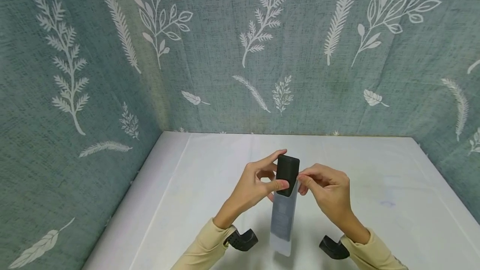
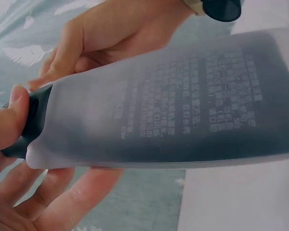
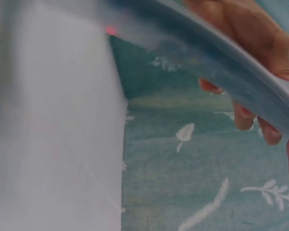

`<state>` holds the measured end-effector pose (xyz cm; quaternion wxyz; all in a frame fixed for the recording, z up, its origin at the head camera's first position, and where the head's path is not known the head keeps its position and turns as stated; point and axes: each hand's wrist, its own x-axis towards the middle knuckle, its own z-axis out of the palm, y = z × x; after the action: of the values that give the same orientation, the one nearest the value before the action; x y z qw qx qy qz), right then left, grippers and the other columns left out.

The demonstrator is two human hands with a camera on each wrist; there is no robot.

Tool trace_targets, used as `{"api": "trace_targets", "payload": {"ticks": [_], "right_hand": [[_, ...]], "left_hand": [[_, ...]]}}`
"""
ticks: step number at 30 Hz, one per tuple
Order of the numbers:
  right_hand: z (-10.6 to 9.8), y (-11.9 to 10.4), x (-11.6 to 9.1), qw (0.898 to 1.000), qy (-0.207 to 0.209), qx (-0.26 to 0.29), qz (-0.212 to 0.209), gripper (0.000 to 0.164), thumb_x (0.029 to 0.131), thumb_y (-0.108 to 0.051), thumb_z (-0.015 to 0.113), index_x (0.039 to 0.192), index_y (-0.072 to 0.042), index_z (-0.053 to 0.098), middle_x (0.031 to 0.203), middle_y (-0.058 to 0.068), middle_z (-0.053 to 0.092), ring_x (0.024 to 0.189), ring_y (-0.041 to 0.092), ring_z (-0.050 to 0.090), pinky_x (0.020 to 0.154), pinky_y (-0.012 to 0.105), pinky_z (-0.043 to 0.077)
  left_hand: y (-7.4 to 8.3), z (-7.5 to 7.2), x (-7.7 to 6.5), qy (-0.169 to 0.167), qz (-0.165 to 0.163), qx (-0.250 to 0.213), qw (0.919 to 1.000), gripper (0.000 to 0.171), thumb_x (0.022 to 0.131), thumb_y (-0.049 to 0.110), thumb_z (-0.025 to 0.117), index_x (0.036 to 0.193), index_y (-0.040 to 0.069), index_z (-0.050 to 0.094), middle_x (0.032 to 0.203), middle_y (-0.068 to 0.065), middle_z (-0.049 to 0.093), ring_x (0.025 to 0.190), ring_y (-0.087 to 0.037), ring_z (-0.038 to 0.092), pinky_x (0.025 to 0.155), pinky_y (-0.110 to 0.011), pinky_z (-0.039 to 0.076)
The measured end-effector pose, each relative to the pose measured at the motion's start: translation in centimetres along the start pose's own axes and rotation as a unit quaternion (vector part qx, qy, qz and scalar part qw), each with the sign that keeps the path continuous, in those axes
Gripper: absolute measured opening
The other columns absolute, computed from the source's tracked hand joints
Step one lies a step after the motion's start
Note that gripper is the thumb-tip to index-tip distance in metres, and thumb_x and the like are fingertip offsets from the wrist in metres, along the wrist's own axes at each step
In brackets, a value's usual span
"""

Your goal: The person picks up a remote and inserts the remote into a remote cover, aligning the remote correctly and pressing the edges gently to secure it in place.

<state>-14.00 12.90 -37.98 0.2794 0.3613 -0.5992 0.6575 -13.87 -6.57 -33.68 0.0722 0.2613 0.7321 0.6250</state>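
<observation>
A black remote control stands upright over the table, its lower part inside a frosted, see-through sleeve. My left hand grips the bare upper end, thumb across the face turned to me. On the other side my right hand pinches the sleeve's edge near its mouth. Rows of small pale print show through the sleeve in the left wrist view. Below the remote, the sleeve's bottom end hangs slack. The right wrist view catches the sleeve side-on, with left-hand fingers behind it.
Beneath both hands lies a white tabletop. A green cloth with white leaf patterns rises along its back and sides. Each wrist carries a black camera, one of them the left wrist's camera.
</observation>
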Motion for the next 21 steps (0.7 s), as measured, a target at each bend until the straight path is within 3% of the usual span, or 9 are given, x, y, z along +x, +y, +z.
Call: {"api": "trace_targets", "payload": {"ticks": [7,12,15,19,21], "right_hand": [[-0.4,-0.1,0.7,0.999,-0.003,0.018,0.044,0.025,0.074,0.029,0.059,0.085,0.008,0.067,0.065,0.013,0.062,0.048,0.017,0.058,0.046,0.026,0.052],[-0.5,-0.7,0.8,0.997,-0.025,0.029,0.074,0.023,0.077,0.027,0.058,0.090,0.009,0.065,0.074,0.013,0.064,0.055,0.019,0.062,0.049,0.030,0.055],[-0.3,-1.1,0.6,0.991,-0.041,0.013,0.125,0.023,0.081,0.022,0.058,0.100,0.009,0.060,0.088,0.013,0.061,0.068,0.019,0.065,0.051,0.034,0.056],[0.2,-1.4,0.4,0.975,-0.068,-0.025,0.209,0.050,0.085,0.012,0.062,0.130,0.001,0.044,0.107,0.016,0.052,0.081,0.019,0.066,0.053,0.039,0.057],[0.5,-1.5,0.4,0.971,-0.075,-0.034,0.227,0.065,0.085,0.010,0.063,0.141,-0.006,0.034,0.112,0.018,0.050,0.080,0.019,0.067,0.052,0.040,0.056]], "left_hand": [[-0.8,0.0,0.4,0.011,0.016,-0.046,0.9987,0.068,0.083,-0.004,0.069,0.143,0.015,0.043,0.102,-0.021,0.068,0.075,-0.019,0.069,0.050,-0.047,0.055],[-2.0,-0.2,1.0,0.028,0.035,-0.027,0.9986,0.069,0.082,0.002,0.072,0.141,0.027,0.045,0.102,-0.014,0.069,0.072,-0.016,0.066,0.048,-0.042,0.055],[-2.2,-0.4,1.0,0.040,0.044,-0.007,0.9982,0.070,0.081,0.008,0.075,0.141,0.031,0.045,0.100,-0.010,0.070,0.069,-0.017,0.060,0.047,-0.040,0.055],[-2.5,-0.4,0.8,0.059,0.054,0.016,0.9967,0.070,0.080,0.012,0.076,0.140,0.031,0.046,0.100,-0.006,0.070,0.069,-0.018,0.058,0.046,-0.037,0.054],[-2.7,-0.4,0.7,0.066,0.055,0.017,0.9962,0.069,0.080,0.012,0.076,0.139,0.030,0.047,0.101,-0.005,0.070,0.071,-0.018,0.059,0.047,-0.036,0.054]]}}
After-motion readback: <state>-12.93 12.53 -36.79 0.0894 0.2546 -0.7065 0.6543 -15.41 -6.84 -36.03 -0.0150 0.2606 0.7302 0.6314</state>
